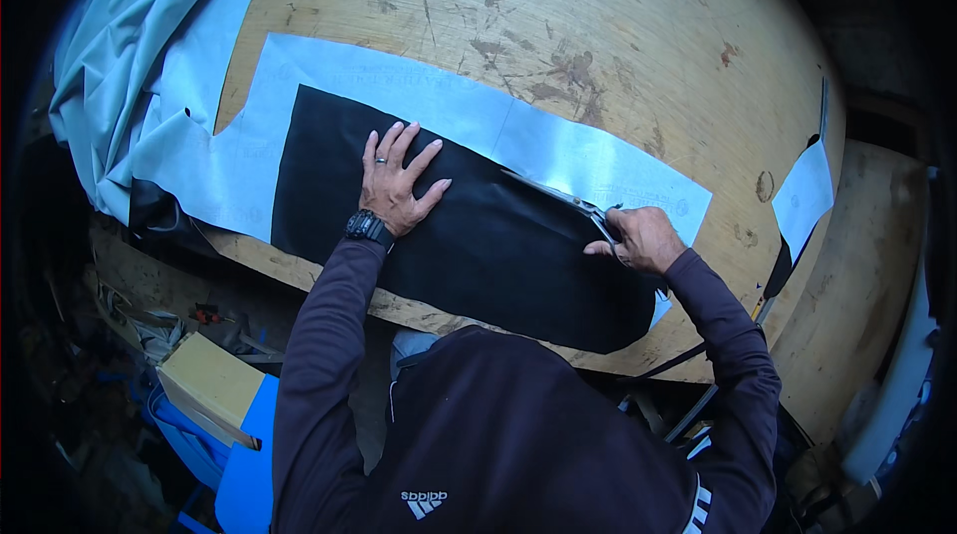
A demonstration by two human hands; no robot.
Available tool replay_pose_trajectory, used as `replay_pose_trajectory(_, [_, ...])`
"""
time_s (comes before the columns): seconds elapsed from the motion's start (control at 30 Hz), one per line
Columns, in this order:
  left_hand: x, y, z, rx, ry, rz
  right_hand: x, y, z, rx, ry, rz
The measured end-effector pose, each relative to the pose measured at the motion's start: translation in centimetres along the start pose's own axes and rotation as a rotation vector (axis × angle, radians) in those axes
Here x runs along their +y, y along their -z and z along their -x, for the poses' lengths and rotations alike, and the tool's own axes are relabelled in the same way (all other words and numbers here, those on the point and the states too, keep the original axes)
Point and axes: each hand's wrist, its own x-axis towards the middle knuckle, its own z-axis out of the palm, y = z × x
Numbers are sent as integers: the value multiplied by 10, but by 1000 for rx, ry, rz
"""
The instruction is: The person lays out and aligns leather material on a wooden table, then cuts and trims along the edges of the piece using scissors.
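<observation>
A black sheet of material (478, 245) lies flat over a larger pale, silvery-backed sheet (558, 150) on the wooden table. My left hand (399, 185) rests on the black sheet near its far edge, fingers spread and palm down. In my right hand (643, 237) is a pair of metal scissors (573, 199), held by the handles. Their blades point left along the far edge of the black sheet, where it meets the pale sheet. Whether the blades are parted is too fine to tell. The near edge of the black sheet hangs at the table's front edge.
Pale fabric (150, 65) is heaped in folds on the table's left end. At the right edge lie a small pale piece (803, 195) and a yellow-handled tool (763, 310). A cardboard box (209, 384) and a blue plastic object (247, 474) stand below, to the left.
</observation>
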Motion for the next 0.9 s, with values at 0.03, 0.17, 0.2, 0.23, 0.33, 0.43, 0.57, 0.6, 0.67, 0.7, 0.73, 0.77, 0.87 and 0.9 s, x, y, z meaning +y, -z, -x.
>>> replay_pose_trajectory(0.03, [0,0,0,6,-5,3,3,-2,0,-3,0,1])
replay_pose_trajectory(0.17, [0,-1,0,16,-9,10,7,-6,-2,-2,2,-11])
replay_pose_trajectory(0.2, [0,-1,0,18,-7,10,6,-4,-2,-16,-3,-5])
replay_pose_trajectory(0.23, [-1,-1,0,11,-5,8,2,-2,-3,-16,-2,-3])
replay_pose_trajectory(0.33, [-1,-1,0,8,-4,12,-17,6,-9,8,21,25])
replay_pose_trajectory(0.43, [-2,-2,0,13,-3,15,-26,10,-18,41,32,32])
replay_pose_trajectory(0.57, [-3,-2,1,19,1,27,-19,8,-22,42,34,43])
replay_pose_trajectory(0.6, [-3,-1,0,21,6,28,-17,7,-23,55,41,44])
replay_pose_trajectory(0.67, [-2,0,0,18,2,36,-15,7,-23,66,51,49])
replay_pose_trajectory(0.7, [-3,-1,0,21,8,33,-16,10,-24,30,39,23])
replay_pose_trajectory(0.73, [-3,-2,1,26,3,36,-18,12,-24,-6,26,-2])
replay_pose_trajectory(0.77, [-4,-3,2,30,-3,38,-22,14,-25,-6,32,1])
replay_pose_trajectory(0.87, [-3,-2,2,27,5,48,-36,21,-27,-47,-21,5])
replay_pose_trajectory(0.9, [-4,-3,2,29,4,53,-38,21,-30,-48,-22,5])
